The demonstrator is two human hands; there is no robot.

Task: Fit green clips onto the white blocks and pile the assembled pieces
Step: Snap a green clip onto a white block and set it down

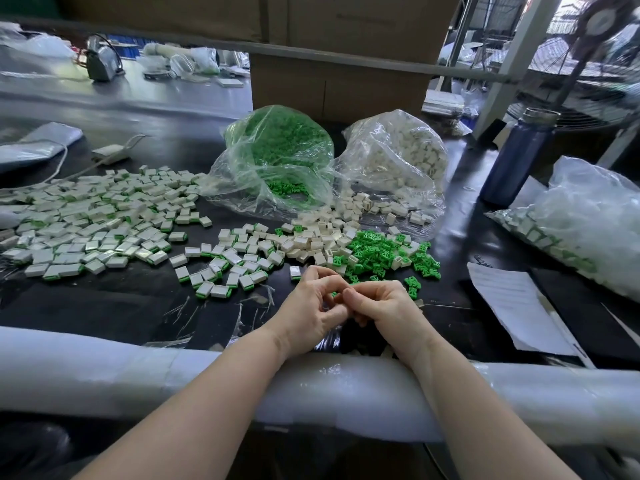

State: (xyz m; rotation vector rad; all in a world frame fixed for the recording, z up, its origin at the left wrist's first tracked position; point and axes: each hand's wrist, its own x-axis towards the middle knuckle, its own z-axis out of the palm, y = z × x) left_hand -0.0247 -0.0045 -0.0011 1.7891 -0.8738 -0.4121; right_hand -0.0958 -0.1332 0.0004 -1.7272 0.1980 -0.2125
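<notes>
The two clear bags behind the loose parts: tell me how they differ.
The left bag holds green clips; the right bag holds white blocks. The left bag's mouth gapes wide toward the person, with a few clips at its lip; the right bag's mouth lies flatter, and blocks have spilled from it onto the black table. The left bag stands slightly taller. Both are crinkled clear plastic, side by side in front of the cardboard boxes.

Clips, blocks & assembled pcs on black bench

Loose green clips heaped centre-right, touching loose white blocks just to their left; assembled pieces, white w/ green edge, spread wide at left, more scattered mid-bench; some lie flat, others on edge.
</notes>
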